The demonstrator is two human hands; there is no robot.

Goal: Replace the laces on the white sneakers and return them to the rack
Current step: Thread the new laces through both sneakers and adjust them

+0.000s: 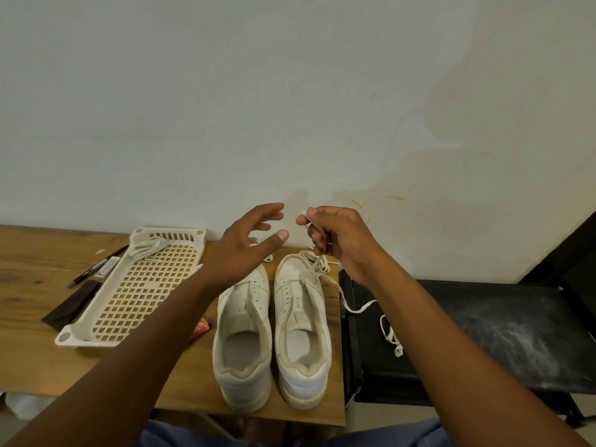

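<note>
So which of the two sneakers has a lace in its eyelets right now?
The right sneaker, below the right hand pinching its lace. The left sneaker shows bare eyelets.

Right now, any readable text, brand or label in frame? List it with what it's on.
None legible.
Marker: print on the barrel, too blurred to read.
Right sneaker: small mark on the insole at the heel, too small to read.
Red packet: mostly hidden by the left arm, nothing readable.
</note>
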